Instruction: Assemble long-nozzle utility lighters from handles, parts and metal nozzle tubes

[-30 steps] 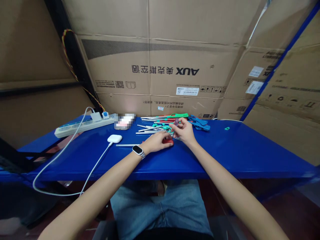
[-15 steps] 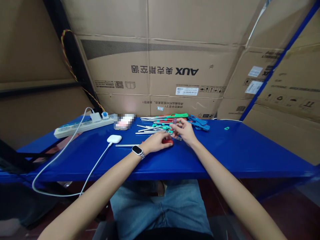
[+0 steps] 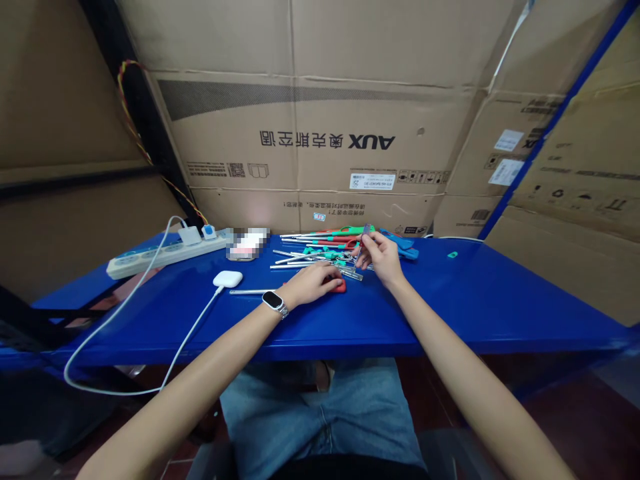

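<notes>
My left hand [image 3: 313, 281] rests closed over a red-handled tool [image 3: 341, 286] whose metal shaft [image 3: 247, 291] points left along the blue table [image 3: 450, 313]. A smartwatch [image 3: 274, 301] sits on that wrist. My right hand [image 3: 383, 253] pinches a small thin clear piece [image 3: 363, 238], held up just above the table. Behind both hands lies a pile of several long tools with green and red handles [image 3: 330, 241]. Blue plastic parts [image 3: 403, 245] lie just right of my right hand.
A white power strip [image 3: 165, 252] lies at the back left with a white cable [image 3: 125, 313] looping off the front edge to a white earbud case [image 3: 227, 279]. Large cardboard boxes [image 3: 320, 133] wall the back. A small green piece [image 3: 453, 255] lies at the right.
My right hand has shifted to the right and lifted the small piece away from the red-handled tool. My left hand has stayed on the tool.
</notes>
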`<move>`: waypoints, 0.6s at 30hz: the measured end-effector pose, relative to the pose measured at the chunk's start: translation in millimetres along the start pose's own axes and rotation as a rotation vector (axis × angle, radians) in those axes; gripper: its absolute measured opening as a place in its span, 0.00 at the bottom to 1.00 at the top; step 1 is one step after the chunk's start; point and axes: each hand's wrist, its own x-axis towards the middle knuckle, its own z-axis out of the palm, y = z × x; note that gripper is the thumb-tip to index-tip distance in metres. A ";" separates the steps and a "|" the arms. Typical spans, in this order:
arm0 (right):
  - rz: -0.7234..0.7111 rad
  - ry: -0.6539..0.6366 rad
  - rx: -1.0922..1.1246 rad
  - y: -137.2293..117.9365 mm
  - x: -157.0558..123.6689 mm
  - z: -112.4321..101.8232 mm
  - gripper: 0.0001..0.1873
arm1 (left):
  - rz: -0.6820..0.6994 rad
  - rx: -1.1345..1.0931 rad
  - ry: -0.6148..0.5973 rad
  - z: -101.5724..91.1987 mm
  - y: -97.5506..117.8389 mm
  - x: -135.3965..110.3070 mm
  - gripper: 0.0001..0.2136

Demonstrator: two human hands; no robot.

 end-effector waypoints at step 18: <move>0.335 -0.141 -1.135 13.4 -17.5 -32.4 0.16 | -0.233 0.126 -0.465 -29.8 25.8 66.2 0.02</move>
